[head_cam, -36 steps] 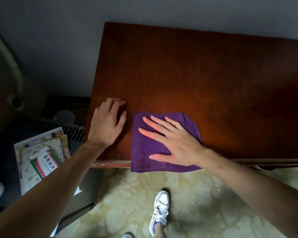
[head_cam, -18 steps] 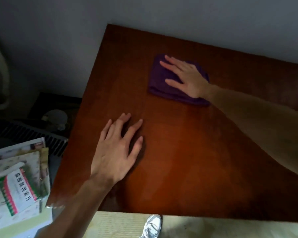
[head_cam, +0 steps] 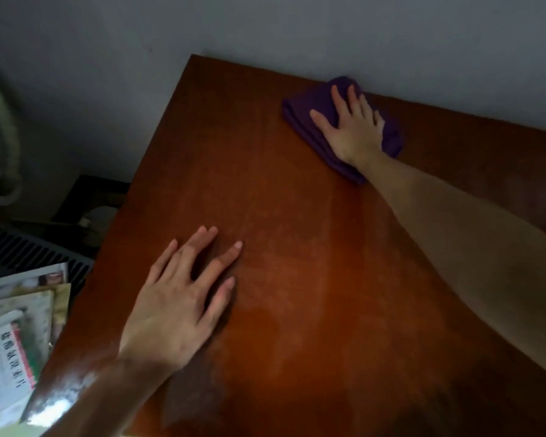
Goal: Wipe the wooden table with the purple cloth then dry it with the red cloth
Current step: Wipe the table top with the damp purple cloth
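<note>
The wooden bench (head_cam: 312,279) fills most of the view, its far edge meeting a grey wall (head_cam: 265,33). Taking the bench as the landmark: the purple cloth (head_cam: 300,116) lies bunched at the bench's far edge, touching or nearly touching the wall, toward the right of the middle. The right hand (head_cam: 349,124) lies flat on top of the cloth, palm down and fingers spread, pressing it onto the wood rather than closing around it; the bare forearm runs back across the bench's right side. The left hand (head_cam: 180,298) rests palm down straight on the bare wood near the bench's near-left corner, fingers splayed and gripping nothing. The two hands are well apart, with a wide stretch of reddish-brown surface between them. The wood shows a faint sheen in a band through the middle and a bright glint at the near-left edge.

Off the bench's left side, lower down, sits a stack of printed papers (head_cam: 26,294) with a white, red and green packet (head_cam: 7,361) lying on top; its lettering is too blurred to read. Beyond that stack, a dark ribbed grille (head_cam: 19,250) shows beside the bench's left edge. A pale curved pipe (head_cam: 4,127) runs down the wall farther left. No container shows anywhere in view.
</note>
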